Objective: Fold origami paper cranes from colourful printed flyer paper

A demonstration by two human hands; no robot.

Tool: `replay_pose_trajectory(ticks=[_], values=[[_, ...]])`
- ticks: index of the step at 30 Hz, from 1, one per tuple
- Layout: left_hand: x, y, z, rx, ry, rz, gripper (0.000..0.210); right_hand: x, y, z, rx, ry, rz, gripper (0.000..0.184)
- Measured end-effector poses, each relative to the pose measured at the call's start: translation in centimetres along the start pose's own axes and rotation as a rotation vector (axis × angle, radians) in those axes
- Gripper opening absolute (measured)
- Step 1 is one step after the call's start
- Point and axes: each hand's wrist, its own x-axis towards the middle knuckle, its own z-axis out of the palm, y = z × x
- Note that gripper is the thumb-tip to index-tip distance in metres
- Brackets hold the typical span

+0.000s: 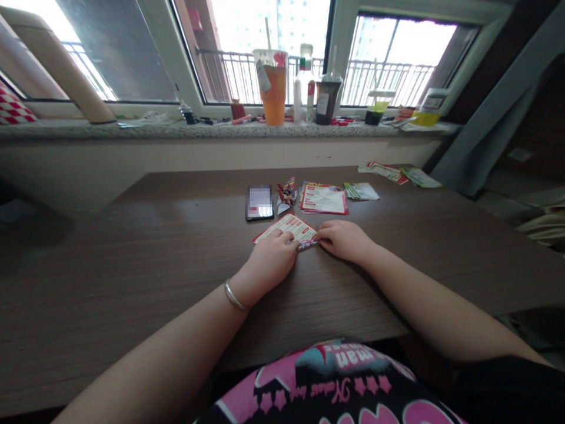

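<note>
Currently engaged on a printed sheet (286, 226), lying flat on the table (154, 282), nearer the person than the phone (259, 203) and a little to its right. Seen along the near edge: a narrow dark-patterned strip, apparently the reverse turned up. Judged from this to be at a folding step, with the crease being set.

Grip noted as narrow on both sides. With the left hand (274, 253), curled over the near edge and holding the sheet down; with the right hand (346, 238), closed at fingertip on the right end of the strip. Exact thumb placement under the edge: cannot tell.

Recorded also, to the right of the phone: just beside it, a folded paper piece (287, 193), patterned and upright in part; further along, a stack of similar sheets (324, 198), then some green packets (362, 191).

Called for next, in judgement: holding the strip level, keeping the sheet from skewing, and pressing evenly along the full crease before releasing either end.
</note>
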Motion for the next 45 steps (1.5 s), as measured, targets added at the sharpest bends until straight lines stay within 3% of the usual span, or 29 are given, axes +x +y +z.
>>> replay_pose_trajectory(ticks=[12, 45], values=[[0.18, 0.21, -0.01, 0.058, -0.077, -0.042, 0.026, 0.08, -0.06, -0.27, -0.023, -0.028, 0.01, 0.027], [0.05, 0.46, 0.12, 0.018, -0.089, -0.075, 0.027, -0.09, 0.22, -0.15, 0.047, -0.014, -0.049, 0.025]])
